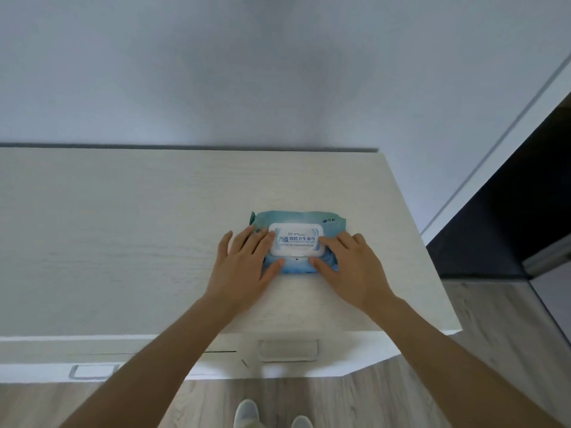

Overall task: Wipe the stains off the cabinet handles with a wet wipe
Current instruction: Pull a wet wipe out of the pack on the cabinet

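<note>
While the lid [296, 242] of the wipe pack [297, 242] is seen to be closed, the task is judged to be at its very first step: a wipe has not yet been taken out. The pack, a soft blue-green pouch with a white hinged lid on its upper face, is laid flat on the cabinet top [123, 227], toward the right-hand end and nearer the front edge than the wall [216, 72].

The pack is flanked by both hands. The left hand [244, 267] is rested on its left end with the fingers nearly straight and spread, the thumb laid along the front edge; nothing is gripped by it. The right hand [349, 264] is laid on the right end in the same flat, open way, its fingertips touching the lid's side and its thumb set just beside the small tab at the lid's front.

Next, it is judged that the tab must be lifted by one thumb while the pouch is held down by the other hand, so that a single wipe can be drawn out.

Below the front edge, a recessed handle [289, 350] is seen on the drawer front, and a second handle [92, 371] lower and to the left; whether stains are present on them cannot be told. A wooden floor [401, 396] and the toes of two shoes [272, 415] are seen beneath.
</note>
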Action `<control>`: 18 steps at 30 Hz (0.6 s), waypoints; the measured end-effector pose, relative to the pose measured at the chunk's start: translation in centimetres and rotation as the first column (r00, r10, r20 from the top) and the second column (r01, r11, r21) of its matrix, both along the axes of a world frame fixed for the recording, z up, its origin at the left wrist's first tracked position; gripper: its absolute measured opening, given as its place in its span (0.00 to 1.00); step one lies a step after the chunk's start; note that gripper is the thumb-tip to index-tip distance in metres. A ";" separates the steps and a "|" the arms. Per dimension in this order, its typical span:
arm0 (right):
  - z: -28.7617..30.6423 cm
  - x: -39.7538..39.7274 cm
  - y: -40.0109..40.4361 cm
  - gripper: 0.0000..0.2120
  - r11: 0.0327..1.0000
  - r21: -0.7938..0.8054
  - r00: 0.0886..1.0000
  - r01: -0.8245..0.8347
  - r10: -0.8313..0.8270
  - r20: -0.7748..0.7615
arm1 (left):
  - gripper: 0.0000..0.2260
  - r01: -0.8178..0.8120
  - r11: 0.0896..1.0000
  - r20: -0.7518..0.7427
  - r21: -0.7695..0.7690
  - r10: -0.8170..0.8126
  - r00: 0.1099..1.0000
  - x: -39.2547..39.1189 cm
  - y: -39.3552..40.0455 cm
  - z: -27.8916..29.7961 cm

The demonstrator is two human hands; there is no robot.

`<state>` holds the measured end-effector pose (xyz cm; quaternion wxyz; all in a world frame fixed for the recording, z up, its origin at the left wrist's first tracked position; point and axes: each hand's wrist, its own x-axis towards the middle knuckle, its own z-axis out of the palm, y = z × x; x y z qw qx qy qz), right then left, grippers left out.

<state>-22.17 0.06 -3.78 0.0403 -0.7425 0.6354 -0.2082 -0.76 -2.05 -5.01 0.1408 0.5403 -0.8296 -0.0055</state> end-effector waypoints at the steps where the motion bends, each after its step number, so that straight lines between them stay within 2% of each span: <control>1: 0.1 0.1 -0.2 0.19 1.000 -0.028 0.999 -0.002 0.001 -0.032 | 0.26 0.006 0.999 -0.014 -0.046 -0.006 1.000 -0.1 -0.4 0.5; 3: 0.2 0.2 -0.9 0.22 0.999 -0.053 0.998 0.002 -0.006 -0.063 | 0.28 0.038 0.999 -0.009 -0.017 -0.038 0.999 -0.1 -1.5 1.2; 6: -0.1 0.6 -1.7 0.27 1.000 -0.004 1.000 -0.022 0.022 -0.008 | 0.35 0.087 0.988 0.067 0.126 -0.096 0.993 0.0 -2.8 0.5; 8: -0.3 0.9 -2.0 0.29 0.999 0.015 0.999 -0.035 0.035 0.017 | 0.35 0.075 0.985 0.109 0.157 -0.093 0.990 0.0 -2.9 -0.2; 11: -0.1 0.8 -2.2 0.28 0.998 -0.033 0.999 -0.045 0.044 -0.026 | 0.34 0.059 0.984 0.061 0.171 -0.070 0.996 -0.2 -2.6 -0.7; 13: 0.2 0.5 -2.4 0.24 0.995 -0.072 0.994 -0.071 0.065 -0.083 | 0.34 0.051 0.985 0.031 0.167 -0.057 0.998 -0.2 -2.3 -0.8; 15: 1.0 0.5 -3.0 0.14 0.995 -0.082 0.998 -0.056 0.055 -0.012 | 0.34 0.046 0.986 0.032 0.159 -0.052 0.998 -0.3 -2.2 -0.9; 16: 1.5 0.6 -3.6 0.14 0.998 -0.066 0.998 -0.018 0.022 0.058 | 0.34 0.045 0.986 0.030 0.160 -0.050 0.998 -0.3 -2.2 -0.8; 18: 1.9 0.9 -5.0 0.21 0.998 -0.019 0.988 0.061 -0.057 0.142 | 0.34 0.050 0.986 0.021 0.157 -0.054 0.998 -0.2 -2.3 -0.6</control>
